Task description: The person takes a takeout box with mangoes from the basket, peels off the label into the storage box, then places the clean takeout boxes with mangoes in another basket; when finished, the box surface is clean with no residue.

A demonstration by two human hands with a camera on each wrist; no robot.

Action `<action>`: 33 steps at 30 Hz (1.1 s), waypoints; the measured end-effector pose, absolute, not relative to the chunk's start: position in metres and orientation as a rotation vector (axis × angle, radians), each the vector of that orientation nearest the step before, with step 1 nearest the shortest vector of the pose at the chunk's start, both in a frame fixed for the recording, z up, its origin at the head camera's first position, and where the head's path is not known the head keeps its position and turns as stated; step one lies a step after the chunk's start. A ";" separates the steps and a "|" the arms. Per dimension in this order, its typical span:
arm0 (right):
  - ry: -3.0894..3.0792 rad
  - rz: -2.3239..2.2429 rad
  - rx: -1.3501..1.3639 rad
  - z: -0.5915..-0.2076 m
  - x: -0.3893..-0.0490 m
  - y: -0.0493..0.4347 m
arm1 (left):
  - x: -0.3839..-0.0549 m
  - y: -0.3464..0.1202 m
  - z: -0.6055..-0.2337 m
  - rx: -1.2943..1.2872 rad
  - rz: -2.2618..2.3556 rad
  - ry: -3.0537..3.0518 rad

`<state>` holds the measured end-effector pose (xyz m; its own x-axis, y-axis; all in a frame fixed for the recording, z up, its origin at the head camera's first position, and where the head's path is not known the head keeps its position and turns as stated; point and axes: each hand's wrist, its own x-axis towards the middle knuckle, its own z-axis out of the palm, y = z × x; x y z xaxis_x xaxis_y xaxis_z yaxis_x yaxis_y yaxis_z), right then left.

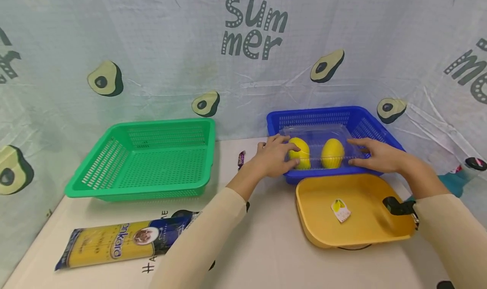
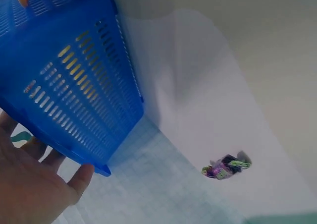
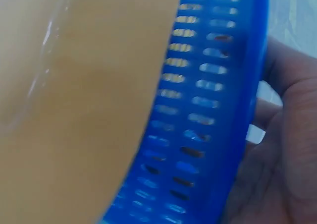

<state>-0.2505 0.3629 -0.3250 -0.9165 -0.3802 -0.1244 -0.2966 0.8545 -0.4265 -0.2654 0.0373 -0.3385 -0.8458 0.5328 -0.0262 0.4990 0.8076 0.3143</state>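
A clear plastic container (image 1: 317, 130) with two yellow egg-shaped things, the left one (image 1: 300, 151) and the right one (image 1: 332, 152), is inside the blue basket (image 1: 357, 111). My left hand (image 1: 274, 155) holds the container's left end, its thumb toward the front. At the opposite end, my right hand (image 1: 374, 153) grips the side with fingers and thumb spread apart. Both wrist views look at the basket's slotted wall, with the left hand's fingers (image 2: 81, 179) and the right hand's fingers (image 3: 267, 112) beside the rim; the container's ends are hidden there.
A yellow-orange tray (image 1: 323, 221) with a small printed tag (image 1: 340, 210) stands before the blue basket. To the left are a green basket (image 1: 152, 194), a wrapped candy (image 1: 241, 158) and a yellow and blue pasta packet (image 1: 110, 242). A bottle (image 1: 462, 177) stands far right.
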 end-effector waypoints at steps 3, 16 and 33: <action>2.867 -0.491 -0.530 -0.321 -0.248 0.362 | -0.264 0.030 -0.338 0.814 0.491 2.894; 2.948 -0.216 -0.572 -0.300 -0.236 0.340 | -0.247 -0.024 -0.317 0.916 0.538 2.951; 3.049 0.013 -0.489 -0.292 -0.213 0.293 | -0.214 -0.077 -0.308 0.900 0.509 3.004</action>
<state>-0.2126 0.2931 -0.2920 -0.9485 -0.3120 -0.0540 -0.3124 0.9499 -0.0001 -0.2144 -0.0768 -0.3078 -0.8389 0.5299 0.1244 0.5413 0.7882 0.2927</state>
